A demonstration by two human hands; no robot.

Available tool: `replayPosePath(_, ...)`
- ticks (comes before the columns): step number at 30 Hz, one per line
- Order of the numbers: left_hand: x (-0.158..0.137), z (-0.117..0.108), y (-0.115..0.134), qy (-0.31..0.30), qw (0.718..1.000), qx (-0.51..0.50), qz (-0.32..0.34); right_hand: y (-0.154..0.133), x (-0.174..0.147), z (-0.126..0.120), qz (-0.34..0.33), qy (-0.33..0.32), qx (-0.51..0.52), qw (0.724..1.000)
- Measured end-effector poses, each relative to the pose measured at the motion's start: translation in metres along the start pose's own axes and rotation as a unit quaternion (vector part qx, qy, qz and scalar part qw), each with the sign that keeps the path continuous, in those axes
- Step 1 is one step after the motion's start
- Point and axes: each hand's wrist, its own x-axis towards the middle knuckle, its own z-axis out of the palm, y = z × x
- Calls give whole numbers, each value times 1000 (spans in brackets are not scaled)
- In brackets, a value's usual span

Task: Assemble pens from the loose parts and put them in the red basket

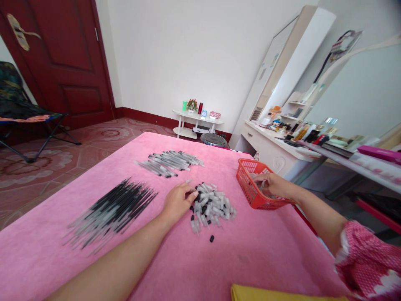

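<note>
Plenty left, seemingly: pen refills [120,207] and caps [216,204] flank the left hand [179,200]. Right hand [272,184] is in a basket [247,190]; can't tell either grip.

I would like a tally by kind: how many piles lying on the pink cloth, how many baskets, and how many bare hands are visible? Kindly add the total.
Piles: 3 (black rods, clear tubes, small pieces)
Baskets: 1 (red basket)
Hands: 2 (left hand, right hand)
Total: 6

Forward-down head view, seemingly close
</note>
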Motion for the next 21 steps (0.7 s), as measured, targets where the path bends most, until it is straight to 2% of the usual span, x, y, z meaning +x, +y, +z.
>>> replayPosePath(2,0,0,0,-2,1000,0,-1,8,6,-2,-2,14,-20,1000)
replayPosePath(6,1,1,-1,-2,1000,4,1,16,18,0,41,104,-64,992)
replayPosePath(9,1,1,-1,-3,1000,12,4,11,24,10,-17,98,-44,994)
replayPosePath(12,1,2,-2,-2,1000,13,9,5,25,13,-55,141,-34,988)
replayPosePath(16,0,2,-4,-3,1000,16,11,9,12,-6,-18,249,-39,967)
replayPosePath(18,0,3,-4,-3,1000,20,8,17,-1,-17,-6,297,-92,950)
replayPosePath(20,0,4,-5,-2,1000,17,8,26,-15,-22,30,298,-182,937)
replayPosePath(21,0,4,-5,-1,1000,14,9,30,-22,-23,58,277,-229,931)
